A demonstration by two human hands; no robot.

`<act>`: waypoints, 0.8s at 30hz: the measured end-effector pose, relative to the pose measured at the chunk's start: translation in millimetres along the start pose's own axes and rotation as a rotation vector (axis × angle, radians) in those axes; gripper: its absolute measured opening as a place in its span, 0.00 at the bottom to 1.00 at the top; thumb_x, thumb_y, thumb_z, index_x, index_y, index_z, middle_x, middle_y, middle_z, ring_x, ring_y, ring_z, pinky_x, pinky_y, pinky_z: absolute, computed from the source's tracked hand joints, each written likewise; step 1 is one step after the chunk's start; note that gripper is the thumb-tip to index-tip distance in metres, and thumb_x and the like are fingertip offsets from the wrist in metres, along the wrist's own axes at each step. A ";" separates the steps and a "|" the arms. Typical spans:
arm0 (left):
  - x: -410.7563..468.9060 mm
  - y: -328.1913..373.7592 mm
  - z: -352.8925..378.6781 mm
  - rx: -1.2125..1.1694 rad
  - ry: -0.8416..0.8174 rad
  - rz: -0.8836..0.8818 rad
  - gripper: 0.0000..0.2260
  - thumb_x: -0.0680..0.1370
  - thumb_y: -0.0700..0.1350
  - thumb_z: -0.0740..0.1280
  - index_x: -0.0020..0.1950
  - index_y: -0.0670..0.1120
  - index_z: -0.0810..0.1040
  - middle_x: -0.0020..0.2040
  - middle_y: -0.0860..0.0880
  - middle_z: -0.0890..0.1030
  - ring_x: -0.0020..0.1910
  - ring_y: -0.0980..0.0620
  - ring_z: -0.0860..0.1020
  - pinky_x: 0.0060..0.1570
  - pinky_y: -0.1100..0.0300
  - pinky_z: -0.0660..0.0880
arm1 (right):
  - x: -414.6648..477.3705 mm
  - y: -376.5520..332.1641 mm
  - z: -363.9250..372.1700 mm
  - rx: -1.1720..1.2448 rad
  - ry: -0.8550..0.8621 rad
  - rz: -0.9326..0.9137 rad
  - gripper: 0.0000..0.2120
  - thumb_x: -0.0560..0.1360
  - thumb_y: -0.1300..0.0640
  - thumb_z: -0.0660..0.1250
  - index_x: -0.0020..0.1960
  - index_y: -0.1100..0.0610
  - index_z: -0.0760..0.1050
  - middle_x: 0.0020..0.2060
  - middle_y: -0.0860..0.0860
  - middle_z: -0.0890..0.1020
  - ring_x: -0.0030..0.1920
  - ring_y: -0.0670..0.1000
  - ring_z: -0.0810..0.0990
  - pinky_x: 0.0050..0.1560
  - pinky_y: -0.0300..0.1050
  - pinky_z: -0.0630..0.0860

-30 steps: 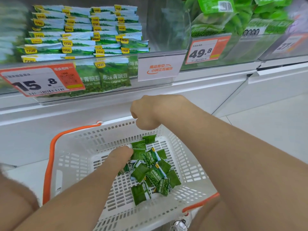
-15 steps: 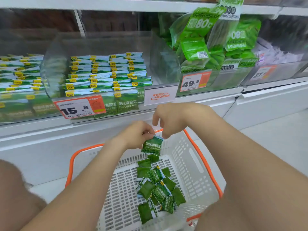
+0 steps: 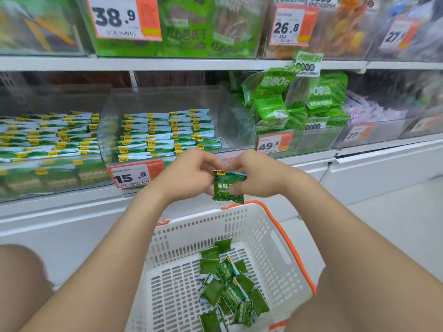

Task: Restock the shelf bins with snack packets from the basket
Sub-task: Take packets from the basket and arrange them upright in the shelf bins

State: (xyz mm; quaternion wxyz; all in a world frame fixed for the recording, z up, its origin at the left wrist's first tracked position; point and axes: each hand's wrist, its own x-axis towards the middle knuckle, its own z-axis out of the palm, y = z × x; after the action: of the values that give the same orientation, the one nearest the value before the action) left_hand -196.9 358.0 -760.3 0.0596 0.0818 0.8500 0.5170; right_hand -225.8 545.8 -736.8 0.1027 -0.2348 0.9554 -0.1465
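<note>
A small green pea snack packet (image 3: 227, 186) hangs upright between my two hands above the far rim of the white basket (image 3: 271, 238). My left hand (image 3: 189, 176) pinches its left edge and my right hand (image 3: 259, 174) pinches its right edge. Several more green packets (image 3: 227, 286) lie loose on the basket floor. Straight behind my hands stands a clear shelf bin (image 3: 167, 135) with neat stacks of the same packets and a 15.8 price tag (image 3: 130, 176).
Another clear bin (image 3: 48, 140) with stacked packets sits to the left. A bin of larger green bags (image 3: 292, 104) with a 49.8 tag lies to the right. An upper shelf (image 3: 182, 64) carries more bins. My knees flank the basket.
Both hands have risen from the basket toward the shelf bin with one packet. My right hand, apart before, now pinches the packet too. The view has tilted upward.
</note>
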 end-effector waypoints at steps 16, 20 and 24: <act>9.8 -25.6 -19.1 0.830 0.607 0.105 0.16 0.83 0.48 0.56 0.62 0.56 0.82 0.45 0.49 0.86 0.45 0.41 0.81 0.41 0.53 0.63 | 69.8 -9.0 2.9 0.124 0.716 -0.118 0.16 0.82 0.59 0.61 0.68 0.52 0.77 0.54 0.56 0.80 0.56 0.61 0.77 0.58 0.55 0.74; 9.8 -20.7 -18.9 0.939 0.554 0.012 0.16 0.80 0.54 0.56 0.57 0.54 0.82 0.37 0.50 0.79 0.37 0.44 0.73 0.37 0.53 0.61 | 87.3 -20.8 3.1 0.062 0.395 0.030 0.20 0.77 0.61 0.62 0.66 0.53 0.81 0.61 0.59 0.82 0.64 0.62 0.77 0.64 0.56 0.77; 8.6 -21.1 -14.7 1.054 0.534 0.000 0.16 0.76 0.55 0.60 0.58 0.53 0.82 0.38 0.50 0.77 0.38 0.45 0.70 0.40 0.53 0.63 | 101.0 -28.3 -6.0 0.091 0.233 0.190 0.16 0.70 0.59 0.61 0.50 0.58 0.84 0.52 0.59 0.83 0.52 0.60 0.81 0.54 0.54 0.82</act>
State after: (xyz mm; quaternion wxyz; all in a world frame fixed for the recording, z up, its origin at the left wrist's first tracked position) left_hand -209.6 337.4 -772.4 -0.2051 -0.0324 0.9778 0.0277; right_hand -303.3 474.9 -734.7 0.0152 -0.1199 0.9711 -0.2057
